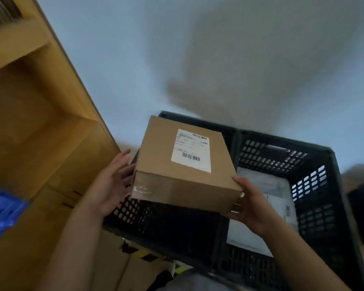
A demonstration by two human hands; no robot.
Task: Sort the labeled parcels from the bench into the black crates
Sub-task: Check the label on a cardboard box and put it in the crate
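The right hand (248, 208) grips the labeled box (185, 164); the left hand (114, 181) lies open-fingered against its side. It hangs over the left crate (156, 225). Lowering it in likely comes next.

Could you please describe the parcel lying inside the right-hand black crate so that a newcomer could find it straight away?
Two black crates stand side by side against the pale wall. In the right one lies a flat pale grey mailer bag with a small barcode label. Unlike the brown cardboard box held above the left crate by the left hand and right hand, it is soft, pale and thin.

The label (190, 150) print is blurred (unreadable), and the box (177, 164) hides the left crate's (166, 223) interior.
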